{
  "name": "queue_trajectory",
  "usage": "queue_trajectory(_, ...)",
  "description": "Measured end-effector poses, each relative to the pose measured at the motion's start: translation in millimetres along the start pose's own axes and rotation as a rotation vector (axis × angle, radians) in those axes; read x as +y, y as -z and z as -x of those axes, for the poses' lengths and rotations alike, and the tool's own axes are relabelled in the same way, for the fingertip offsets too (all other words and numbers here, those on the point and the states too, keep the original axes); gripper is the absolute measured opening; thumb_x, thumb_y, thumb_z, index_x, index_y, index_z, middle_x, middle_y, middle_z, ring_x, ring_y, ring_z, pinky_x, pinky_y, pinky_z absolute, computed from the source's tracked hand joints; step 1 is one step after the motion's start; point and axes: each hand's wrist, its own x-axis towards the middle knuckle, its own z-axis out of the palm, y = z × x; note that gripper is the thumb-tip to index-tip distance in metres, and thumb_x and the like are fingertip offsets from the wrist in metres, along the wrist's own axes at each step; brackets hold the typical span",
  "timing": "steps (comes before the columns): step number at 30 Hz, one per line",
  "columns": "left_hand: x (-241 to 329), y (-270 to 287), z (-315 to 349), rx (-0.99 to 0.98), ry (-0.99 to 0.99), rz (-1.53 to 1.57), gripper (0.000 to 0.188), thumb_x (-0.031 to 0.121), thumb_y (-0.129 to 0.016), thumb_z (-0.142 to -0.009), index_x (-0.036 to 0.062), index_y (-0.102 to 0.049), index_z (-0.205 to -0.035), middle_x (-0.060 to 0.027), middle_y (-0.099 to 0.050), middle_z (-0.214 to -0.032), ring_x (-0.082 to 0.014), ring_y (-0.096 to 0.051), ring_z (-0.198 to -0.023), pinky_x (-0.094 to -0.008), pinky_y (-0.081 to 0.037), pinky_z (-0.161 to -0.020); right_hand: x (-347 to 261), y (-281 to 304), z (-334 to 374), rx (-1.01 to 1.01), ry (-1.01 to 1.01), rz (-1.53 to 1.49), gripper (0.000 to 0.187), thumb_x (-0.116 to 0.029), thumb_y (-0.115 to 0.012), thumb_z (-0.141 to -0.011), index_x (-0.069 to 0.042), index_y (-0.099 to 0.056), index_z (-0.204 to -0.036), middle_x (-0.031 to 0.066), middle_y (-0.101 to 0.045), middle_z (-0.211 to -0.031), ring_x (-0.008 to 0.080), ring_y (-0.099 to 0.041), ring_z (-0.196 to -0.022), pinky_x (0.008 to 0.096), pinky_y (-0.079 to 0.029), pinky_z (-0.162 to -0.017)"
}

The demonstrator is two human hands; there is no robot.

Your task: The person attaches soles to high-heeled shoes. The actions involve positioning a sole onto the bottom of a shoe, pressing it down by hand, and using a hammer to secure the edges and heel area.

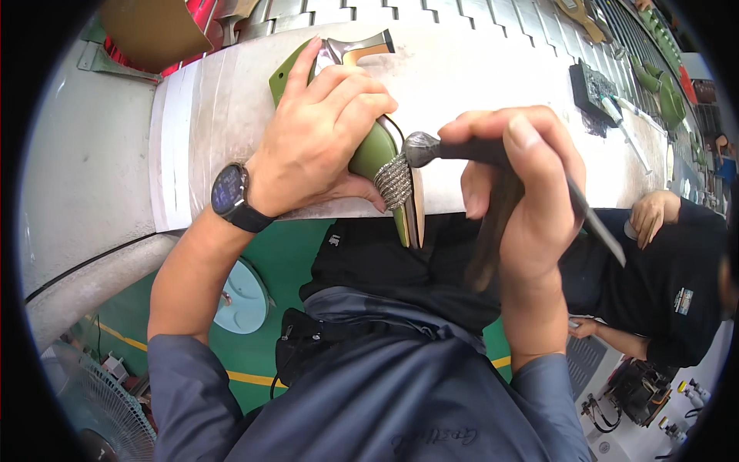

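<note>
A green pointed-toe high-heeled shoe (372,152) lies tilted on its side at the worktable's near edge, its toe jutting over that edge. Sparkly silver cord or a rhinestone band (394,182) wraps its front. My left hand (319,127), with a dark watch on the wrist, is wrapped over the shoe's middle, the metallic heel (368,48) showing beyond the fingers. In my right hand (535,162) is a hammer (422,148) with a rounded metal face, gripped close to its head. The face is beside the silver band; whether they touch, I cannot tell. A thin tapered metal end points away behind the hand, and the handle is blurred.
A slatted conveyor (462,17) runs behind the pale worktable (223,131). At the right sit a black block (591,91) and a white-handled tool (633,138). Another person (654,269) is close by on the right. Below are a blue round stool (245,300) and a fan (100,400).
</note>
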Motion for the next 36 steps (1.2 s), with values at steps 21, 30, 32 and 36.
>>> queue_trajectory(21,15,11,30,-0.162,0.227,0.142,0.154,0.079,-0.085,-0.045,0.0007,-0.024,-0.163,-0.0242,-0.026,-0.168,-0.0450,-0.028,-0.155,-0.0663,-0.021,-0.123,29,30,-5,0.046,-0.035,-0.310,0.053,-0.044,-0.035,-0.114,0.003,-0.060,-0.108,0.0271,-0.072,-0.105,0.0148,-0.055,-0.052,0.0291,-0.052,-0.056)
queue_trajectory(30,13,7,37,-0.151,0.270,0.223,0.152,0.081,-0.081,-0.050,0.0004,-0.022,-0.164,-0.0263,-0.028,-0.166,-0.0459,-0.032,-0.152,-0.0631,-0.023,-0.123,43,28,-16,-0.012,-0.225,-0.474,0.059,-0.049,-0.036,-0.113,0.004,-0.062,-0.105,0.0264,-0.072,-0.102,0.0156,-0.057,-0.050,0.0316,-0.054,-0.056)
queue_trajectory(32,13,8,37,-0.154,0.277,0.226,0.150,0.082,-0.079,-0.052,-0.0001,-0.022,-0.164,-0.0263,-0.029,-0.166,-0.0461,-0.032,-0.152,-0.0627,-0.023,-0.123,45,30,-16,-0.044,-0.201,-0.542,0.058,-0.049,-0.036,-0.112,0.003,-0.061,-0.106,0.0265,-0.071,-0.102,0.0156,-0.057,-0.049,0.0314,-0.054,-0.056)
queue_trajectory(36,13,10,36,-0.179,0.289,0.216,0.145,0.084,-0.075,-0.057,-0.0032,-0.024,-0.162,-0.0271,-0.030,-0.165,-0.0463,-0.033,-0.151,-0.0624,-0.023,-0.123,47,28,-22,-0.087,-0.180,-0.526,0.055,-0.047,-0.036,-0.113,0.002,-0.060,-0.105,0.0275,-0.070,-0.101,0.0151,-0.055,-0.048,0.0309,-0.053,-0.055)
